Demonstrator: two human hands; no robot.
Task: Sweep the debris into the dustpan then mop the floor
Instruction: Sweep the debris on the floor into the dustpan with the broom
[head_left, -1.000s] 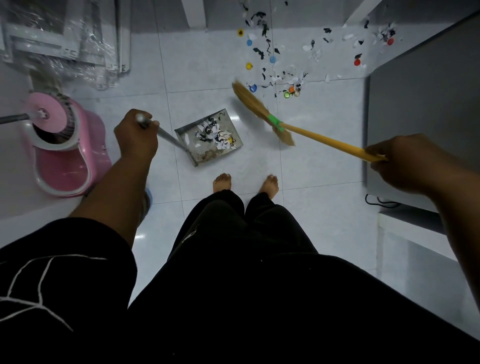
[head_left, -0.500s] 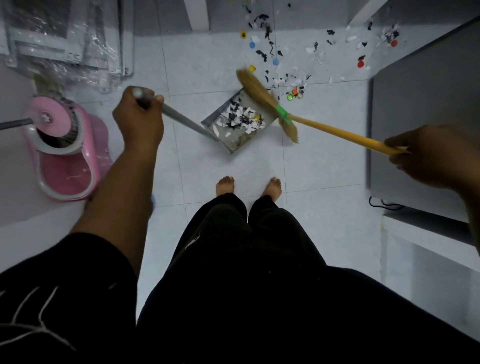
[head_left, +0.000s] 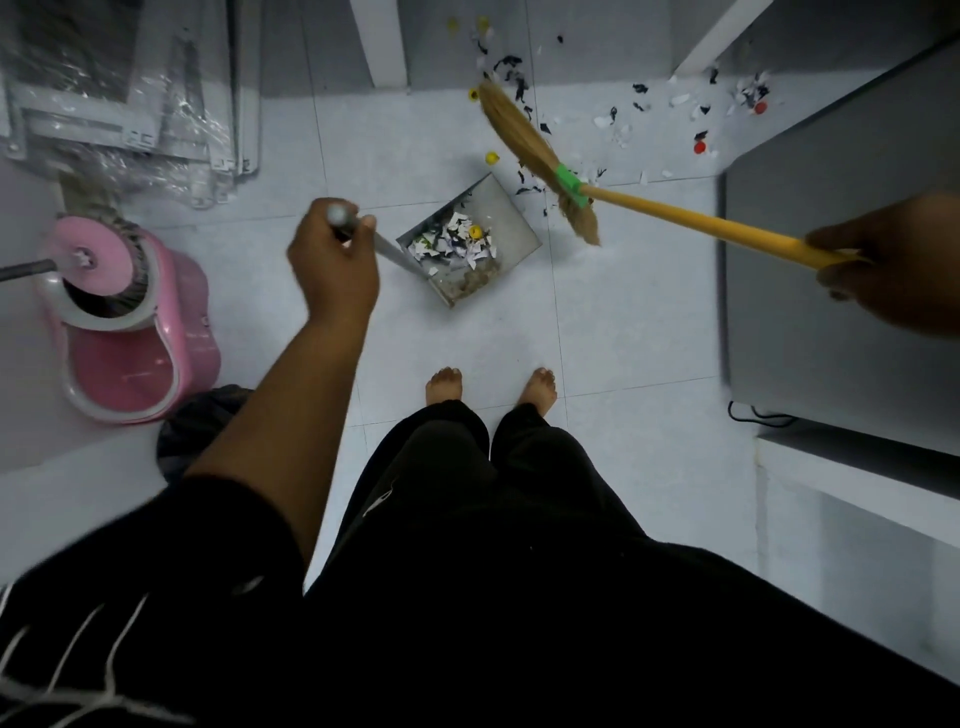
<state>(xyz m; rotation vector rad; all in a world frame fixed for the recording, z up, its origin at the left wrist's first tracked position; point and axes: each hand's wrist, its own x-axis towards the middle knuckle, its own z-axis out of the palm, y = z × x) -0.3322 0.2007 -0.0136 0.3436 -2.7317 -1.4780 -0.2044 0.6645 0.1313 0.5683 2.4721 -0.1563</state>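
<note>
My left hand (head_left: 332, 265) grips the metal handle of a grey dustpan (head_left: 511, 228), which rests on the white tile floor ahead of my bare feet and holds torn paper and a yellow cap. My right hand (head_left: 893, 265) grips the yellow handle of a straw broom (head_left: 524, 140). The broom's bristles reach past the pan's far edge into scattered debris (head_left: 623, 124): black and white scraps and red and yellow bottle caps. A pink mop bucket (head_left: 140, 338) with the mop head in its spinner stands at the left.
A grey cabinet top (head_left: 841, 280) fills the right side, with a black cable at its foot. Plastic-wrapped metal frames (head_left: 124, 104) lie at the upper left. White furniture legs (head_left: 379, 41) stand at the top. A dark cloth (head_left: 202, 421) lies beside the bucket.
The dustpan has moved forward toward the debris with my left hand. The broom has swung farther out so its bristles now lie beyond the pan.
</note>
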